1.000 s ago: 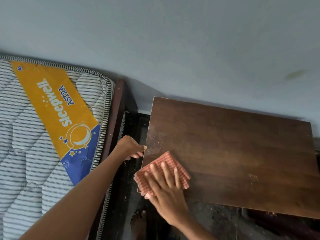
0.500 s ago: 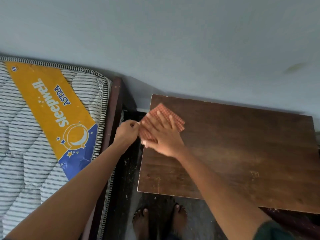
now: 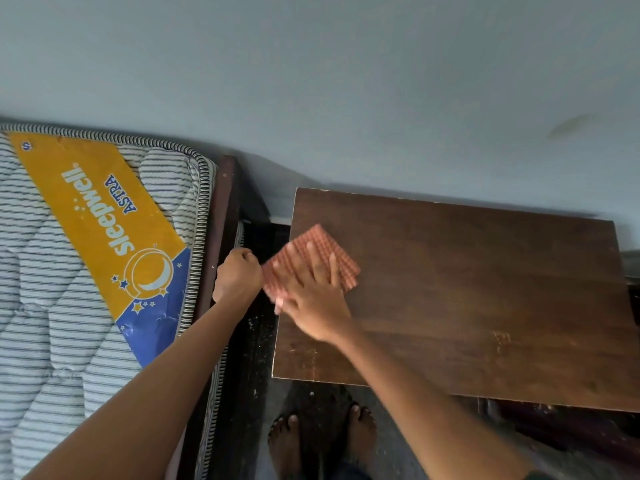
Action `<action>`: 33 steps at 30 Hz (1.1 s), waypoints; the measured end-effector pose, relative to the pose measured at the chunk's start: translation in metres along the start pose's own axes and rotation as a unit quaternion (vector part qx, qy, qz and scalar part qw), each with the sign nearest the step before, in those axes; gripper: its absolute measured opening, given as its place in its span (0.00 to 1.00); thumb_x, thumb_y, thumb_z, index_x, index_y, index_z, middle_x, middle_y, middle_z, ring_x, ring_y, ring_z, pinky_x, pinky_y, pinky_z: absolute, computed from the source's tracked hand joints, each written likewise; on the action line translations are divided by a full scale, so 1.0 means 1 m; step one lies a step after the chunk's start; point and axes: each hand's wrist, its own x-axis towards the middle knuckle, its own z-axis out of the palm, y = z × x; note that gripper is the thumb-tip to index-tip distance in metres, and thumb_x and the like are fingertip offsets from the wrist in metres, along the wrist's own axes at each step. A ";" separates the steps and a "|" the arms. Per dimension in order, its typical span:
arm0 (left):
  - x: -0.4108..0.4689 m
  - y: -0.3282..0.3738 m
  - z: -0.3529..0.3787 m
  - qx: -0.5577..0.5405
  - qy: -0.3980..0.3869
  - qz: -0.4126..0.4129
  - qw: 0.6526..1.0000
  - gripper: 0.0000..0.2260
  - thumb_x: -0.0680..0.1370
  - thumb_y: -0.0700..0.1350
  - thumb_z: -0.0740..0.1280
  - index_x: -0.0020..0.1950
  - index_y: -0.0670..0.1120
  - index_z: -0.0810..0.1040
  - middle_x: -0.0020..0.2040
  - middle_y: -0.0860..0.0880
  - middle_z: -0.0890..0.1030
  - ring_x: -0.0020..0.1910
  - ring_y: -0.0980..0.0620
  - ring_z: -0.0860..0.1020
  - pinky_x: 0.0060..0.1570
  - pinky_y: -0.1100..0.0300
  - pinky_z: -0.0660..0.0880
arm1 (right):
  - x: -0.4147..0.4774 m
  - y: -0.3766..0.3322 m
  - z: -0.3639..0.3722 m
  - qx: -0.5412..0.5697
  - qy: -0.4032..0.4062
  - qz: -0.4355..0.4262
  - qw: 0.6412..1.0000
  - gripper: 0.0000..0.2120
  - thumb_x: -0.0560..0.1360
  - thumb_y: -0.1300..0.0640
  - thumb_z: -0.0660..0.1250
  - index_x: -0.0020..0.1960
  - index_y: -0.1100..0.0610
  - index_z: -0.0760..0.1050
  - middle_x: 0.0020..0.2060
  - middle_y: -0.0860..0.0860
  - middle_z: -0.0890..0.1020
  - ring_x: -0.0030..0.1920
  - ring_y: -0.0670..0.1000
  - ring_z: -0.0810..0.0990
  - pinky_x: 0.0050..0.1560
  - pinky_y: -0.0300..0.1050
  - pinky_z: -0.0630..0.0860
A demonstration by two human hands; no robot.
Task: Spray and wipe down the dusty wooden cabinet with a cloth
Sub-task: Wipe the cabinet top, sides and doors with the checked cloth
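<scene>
The dark wooden cabinet top (image 3: 467, 289) stands against the wall, scuffed and dusty near its front left corner. A red checked cloth (image 3: 320, 242) lies folded on its left part, slightly overhanging the left edge. My right hand (image 3: 311, 303) presses flat on the cloth with straight, spread fingers; it is motion-blurred. My left hand (image 3: 237, 277) is curled into a fist in the gap left of the cabinet, right beside the cloth. Nothing shows in its fingers. No spray bottle is in view.
A striped mattress (image 3: 52, 271) with an orange and blue label lies on a dark bed frame (image 3: 221, 209) at the left. A narrow dark gap separates the bed from the cabinet. My bare feet (image 3: 287, 441) stand on the floor before the cabinet.
My right hand swept the cloth from the front left corner to the back left, and now slides it back toward me. My left hand stayed by the cabinet's left edge.
</scene>
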 end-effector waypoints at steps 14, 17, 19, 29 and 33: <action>-0.076 0.007 0.065 0.287 0.033 0.351 0.891 0.18 0.78 0.48 0.59 0.68 0.49 0.68 0.70 0.45 0.68 0.70 0.44 0.65 0.71 0.44 0.56 | -0.124 -0.016 0.045 0.038 0.058 0.060 0.996 0.26 0.77 0.38 0.54 0.72 0.46 0.62 0.75 0.47 0.60 0.76 0.55 0.50 0.71 0.61 0.47; -0.092 0.009 0.083 0.307 0.026 0.379 0.873 0.18 0.78 0.48 0.59 0.68 0.49 0.69 0.71 0.45 0.68 0.72 0.44 0.63 0.71 0.43 0.54 | -0.145 0.007 0.047 0.053 0.088 0.121 0.987 0.27 0.76 0.37 0.54 0.73 0.45 0.61 0.77 0.46 0.54 0.77 0.54 0.49 0.71 0.61 0.47; -0.101 0.010 0.095 0.318 0.020 0.396 0.862 0.18 0.77 0.47 0.60 0.67 0.49 0.69 0.71 0.45 0.67 0.72 0.43 0.62 0.71 0.42 0.52 | -0.162 0.027 0.048 0.054 0.096 0.162 0.981 0.28 0.77 0.36 0.53 0.74 0.45 0.60 0.76 0.46 0.54 0.76 0.54 0.50 0.71 0.60 0.47; -0.130 0.035 0.138 0.362 0.013 0.445 0.819 0.22 0.76 0.53 0.49 0.66 0.49 0.71 0.70 0.44 0.69 0.70 0.41 0.66 0.69 0.40 0.56 | -0.268 0.189 0.035 0.082 0.100 0.442 0.887 0.31 0.77 0.34 0.39 0.76 0.46 0.47 0.76 0.50 0.50 0.75 0.56 0.48 0.72 0.58 0.41; -0.132 0.044 0.158 0.357 0.006 0.450 0.818 0.22 0.77 0.53 0.49 0.68 0.50 0.69 0.71 0.45 0.67 0.71 0.43 0.64 0.70 0.41 0.53 | -0.278 0.253 0.014 0.119 0.103 0.560 0.813 0.34 0.70 0.32 0.34 0.73 0.43 0.36 0.77 0.49 0.44 0.76 0.56 0.41 0.72 0.60 0.39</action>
